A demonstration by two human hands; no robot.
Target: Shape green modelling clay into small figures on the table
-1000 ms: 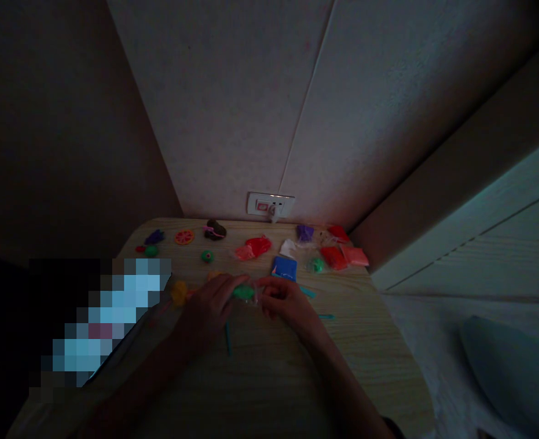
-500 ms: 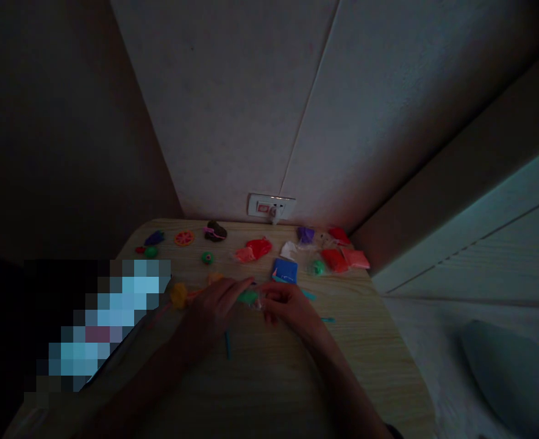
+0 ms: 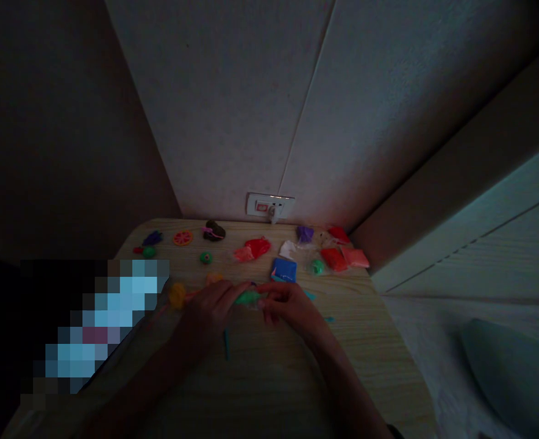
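Note:
Between my two hands is a piece of green modelling clay (image 3: 247,297) with some clear plastic wrapping around it. My left hand (image 3: 209,306) is closed on its left end, fingers pointing right. My right hand (image 3: 291,305) pinches the right end with thumb and fingertips. Just beyond them lies a blue clay packet (image 3: 283,270). A thin blue stick (image 3: 226,344) rests on the table under my left wrist. Yellow clay (image 3: 177,295) sits left of my left hand. The light is dim, so finger details are hard to make out.
Red clay (image 3: 257,247), purple clay (image 3: 305,234), orange-red packets (image 3: 334,260) and a green ball (image 3: 317,266) lie along the back of the wooden table (image 3: 269,378). Small clay shapes, including a fruit-slice disc (image 3: 183,238), sit back left. A blurred-out screen (image 3: 114,317) stands left. A wall socket (image 3: 269,206) is behind.
The green clay shows longer between my hands and now reaches the right fingertips. Both hands stay nearly in place; the view has shifted slightly.

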